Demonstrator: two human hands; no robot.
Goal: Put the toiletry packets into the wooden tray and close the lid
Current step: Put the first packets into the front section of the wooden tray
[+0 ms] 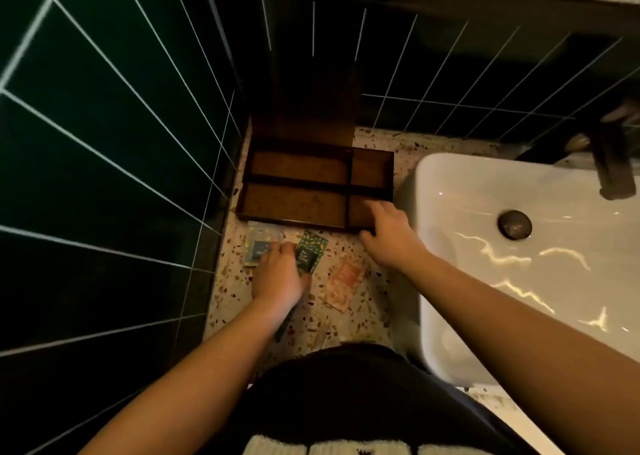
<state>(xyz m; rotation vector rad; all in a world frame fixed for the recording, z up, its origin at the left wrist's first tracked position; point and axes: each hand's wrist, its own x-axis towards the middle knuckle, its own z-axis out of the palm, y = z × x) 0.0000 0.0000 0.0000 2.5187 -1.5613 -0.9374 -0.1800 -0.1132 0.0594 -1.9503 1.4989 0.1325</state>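
Observation:
A dark wooden tray (298,183) with four empty compartments sits on the terrazzo counter, its lid (304,108) standing upright against the back wall. In front of it lie a pale blue packet (258,246), a green comb packet (309,252) and an orange packet (344,283). My left hand (280,274) presses on the green packet with fingers curled around its lower edge, also touching the blue one. My right hand (388,232) rests on the tray's front right corner, fingers over the rim.
A white basin (519,246) with a dark drain (515,224) fills the right side; a dark tap (614,167) hangs over it. Green tiled walls (104,142) close the left and back. Another thin green packet (285,323) lies under my left forearm.

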